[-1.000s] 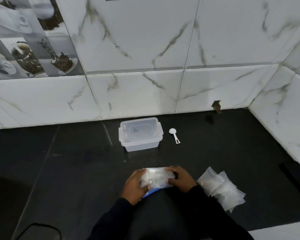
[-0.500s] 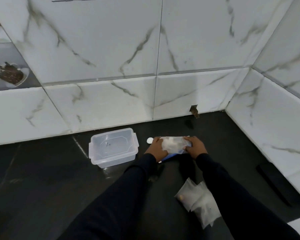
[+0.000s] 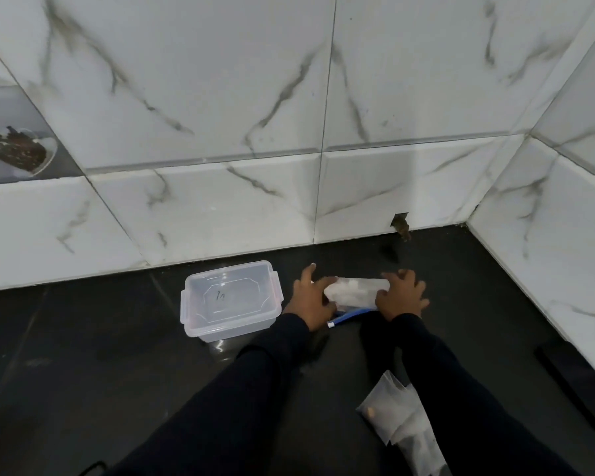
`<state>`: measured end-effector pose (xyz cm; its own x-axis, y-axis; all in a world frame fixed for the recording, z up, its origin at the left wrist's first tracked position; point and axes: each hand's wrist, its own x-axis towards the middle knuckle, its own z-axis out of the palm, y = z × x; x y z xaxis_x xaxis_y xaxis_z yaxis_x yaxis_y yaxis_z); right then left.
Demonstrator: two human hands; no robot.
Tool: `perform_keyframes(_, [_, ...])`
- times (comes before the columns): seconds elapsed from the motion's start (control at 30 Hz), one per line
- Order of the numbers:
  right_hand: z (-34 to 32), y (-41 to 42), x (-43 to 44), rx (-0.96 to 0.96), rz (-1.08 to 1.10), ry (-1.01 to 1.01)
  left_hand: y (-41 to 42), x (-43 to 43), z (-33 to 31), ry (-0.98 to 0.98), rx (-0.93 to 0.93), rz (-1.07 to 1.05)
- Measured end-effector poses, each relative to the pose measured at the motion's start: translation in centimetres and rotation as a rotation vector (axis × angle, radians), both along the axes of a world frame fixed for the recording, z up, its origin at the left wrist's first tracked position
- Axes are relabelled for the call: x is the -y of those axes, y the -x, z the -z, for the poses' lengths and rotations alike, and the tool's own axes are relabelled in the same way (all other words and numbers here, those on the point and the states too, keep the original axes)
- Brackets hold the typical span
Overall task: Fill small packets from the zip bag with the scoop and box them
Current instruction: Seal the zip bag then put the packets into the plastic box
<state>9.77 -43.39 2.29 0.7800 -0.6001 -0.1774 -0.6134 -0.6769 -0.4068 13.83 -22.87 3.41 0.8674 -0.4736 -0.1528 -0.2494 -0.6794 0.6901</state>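
Observation:
A clear zip bag [image 3: 356,290] of white powder with a blue seal strip lies on the black counter near the back wall. My left hand [image 3: 311,300] is at its left end and my right hand [image 3: 401,298] at its right end. Both have their fingers spread and touch the bag without closing round it. The clear plastic box [image 3: 229,300], lid on, stands just left of my left hand. Several small clear packets [image 3: 404,429] lie in a loose pile near my right forearm. The scoop is hidden, probably behind my left hand.
White marble-look tiled walls close the counter at the back and right, with a small hole [image 3: 402,225] at the base of the back wall. A flat black object [image 3: 579,383] lies along the right wall. A dark cable loop [image 3: 91,468] shows at the bottom left.
Both hands carried the zip bag away from me toward the back wall, set it on the counter beside the box, and spread their fingers. The scoop went out of sight.

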Motion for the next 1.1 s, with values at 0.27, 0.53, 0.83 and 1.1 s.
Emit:
perform_keyframes(0.27, [-1.6, -3.1, -12.7, 0.337, -0.246, -0.427, 0.5, -17.0, -1.3, 0.058, 0.42, -0.806])
perform_keyframes(0.53, [-2.7, -3.5, -19.3, 0.178, -0.21, -0.521, 0.4, -23.1, -2.0, 0.277, -0.203, -0.921])
perform_keyframes(0.83, [-0.5, 5.9, -18.3, 0.105, 0.002, -0.784, 8.2, -25.6, -0.7, 0.622, -0.592, -0.968])
perform_keyframes(1.1, [-2.2, 11.8, -19.0, 0.063, 0.212, -1.088, 13.4, -26.9, 0.1, 0.711, -0.849, -0.945])
